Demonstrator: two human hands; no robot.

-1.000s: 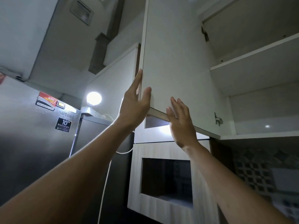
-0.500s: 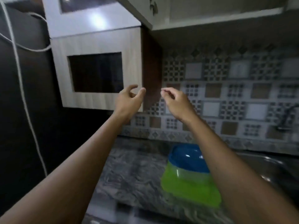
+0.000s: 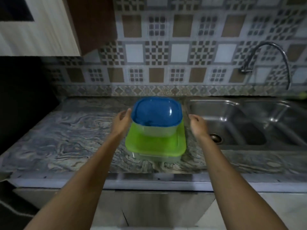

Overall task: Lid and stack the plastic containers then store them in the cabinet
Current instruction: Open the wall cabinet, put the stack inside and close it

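Note:
Two clear plastic containers stand stacked on the marbled countertop (image 3: 66,138). The lower, larger one has a green lid (image 3: 154,145); the smaller one on top has a blue lid (image 3: 157,112). My left hand (image 3: 122,122) is at the left side of the blue-lidded container, fingers apart, close to it or just touching. My right hand (image 3: 197,124) hovers to the right of the stack, fingers curled loosely, a gap away from it. Neither hand holds anything. The cabinet itself is out of view above.
A steel double sink (image 3: 249,123) with a curved tap (image 3: 269,60) lies right of the stack. A patterned tiled wall (image 3: 166,52) runs behind the counter. A wooden wall unit (image 3: 38,30) hangs at top left above a dark area.
My view has dropped from the open upper cabinet door to the counter. Both hands came down from the door and now flank the stacked containers.

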